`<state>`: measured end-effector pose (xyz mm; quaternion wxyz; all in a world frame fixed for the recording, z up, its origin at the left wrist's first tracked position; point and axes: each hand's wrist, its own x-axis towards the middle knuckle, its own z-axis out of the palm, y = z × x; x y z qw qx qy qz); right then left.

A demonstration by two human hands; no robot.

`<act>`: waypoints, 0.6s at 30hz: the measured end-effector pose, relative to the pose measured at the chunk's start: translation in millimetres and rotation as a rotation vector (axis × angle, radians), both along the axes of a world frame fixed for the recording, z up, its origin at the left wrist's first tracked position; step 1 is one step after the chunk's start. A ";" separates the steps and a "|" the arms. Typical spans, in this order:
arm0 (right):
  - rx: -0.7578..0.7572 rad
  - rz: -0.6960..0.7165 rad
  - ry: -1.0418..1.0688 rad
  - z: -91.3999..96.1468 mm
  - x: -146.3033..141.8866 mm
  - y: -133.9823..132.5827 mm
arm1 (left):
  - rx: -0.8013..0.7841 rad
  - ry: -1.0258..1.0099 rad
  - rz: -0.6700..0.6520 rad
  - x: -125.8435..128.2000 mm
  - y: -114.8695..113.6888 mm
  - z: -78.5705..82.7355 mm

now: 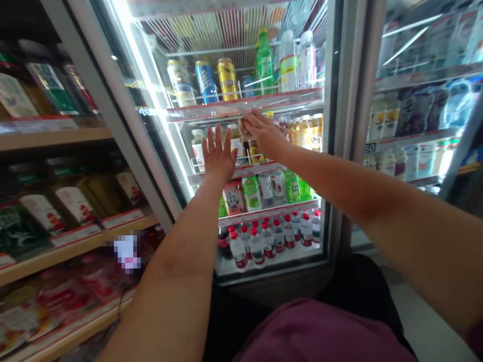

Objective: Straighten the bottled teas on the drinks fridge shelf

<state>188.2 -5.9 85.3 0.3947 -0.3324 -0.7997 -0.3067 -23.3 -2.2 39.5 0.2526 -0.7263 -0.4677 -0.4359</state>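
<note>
My left hand (218, 153) lies flat with fingers spread against the glass door (317, 166) of a drinks fridge. My right hand (262, 129) presses a small pale cloth (245, 126) against the same glass, a little higher and to the right, at the level of the second shelf's front edge (241, 106). Its fingers are stretched over the cloth. Behind the glass stand cans (206, 80), green and clear bottles (264, 63), cartons (251, 192) and red-capped water bottles (279, 235).
Wooden shelves (75, 241) with packaged goods run along the left. A second fridge door (415, 125) stands to the right behind a grey frame post (349, 125). A dark maroon garment (320, 332) fills the bottom of the view.
</note>
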 end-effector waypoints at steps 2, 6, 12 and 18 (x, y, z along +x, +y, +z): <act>-0.018 0.040 -0.014 0.9 4.3 3.6 | -0.018 0.006 0.011 1.3 -3.3 0.4; -0.027 0.027 0.142 6.4 17.7 17.1 | -0.061 -0.006 0.036 4.0 -8.3 1.8; 0.019 0.032 0.070 -24.0 27.0 19.0 | -0.028 0.024 0.062 3.7 -6.0 1.3; 0.012 0.053 0.130 -42.3 19.9 19.4 | -0.044 0.053 0.143 7.4 -9.3 1.6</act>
